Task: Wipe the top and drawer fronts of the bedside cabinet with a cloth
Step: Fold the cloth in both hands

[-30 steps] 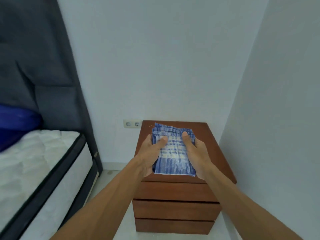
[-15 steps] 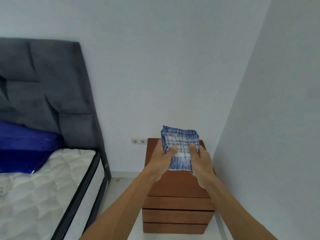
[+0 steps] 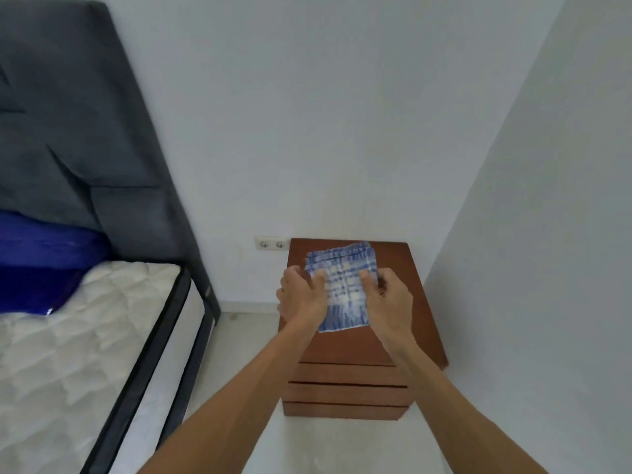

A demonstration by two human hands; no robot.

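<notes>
A folded blue-and-white checked cloth (image 3: 343,285) is held over the top of the brown wooden bedside cabinet (image 3: 415,302). My left hand (image 3: 302,297) grips its left edge with the thumb on top. My right hand (image 3: 388,299) grips its right edge the same way. Whether the cloth touches the cabinet top I cannot tell. Below the top, three drawer fronts (image 3: 345,391) show as stacked brown bands, partly hidden by my forearms.
A bed with a white mattress (image 3: 68,336), a blue pillow (image 3: 44,254) and a dark grey headboard (image 3: 85,131) stands to the left. A double wall socket (image 3: 272,243) sits beside the cabinet. A white wall (image 3: 547,268) runs close along the cabinet's right side.
The cloth and both hands have stayed together above the cabinet top while the view shifted and tilted; both grips stay closed. The cloth now hangs slightly turned, its lower edge nearer me.
</notes>
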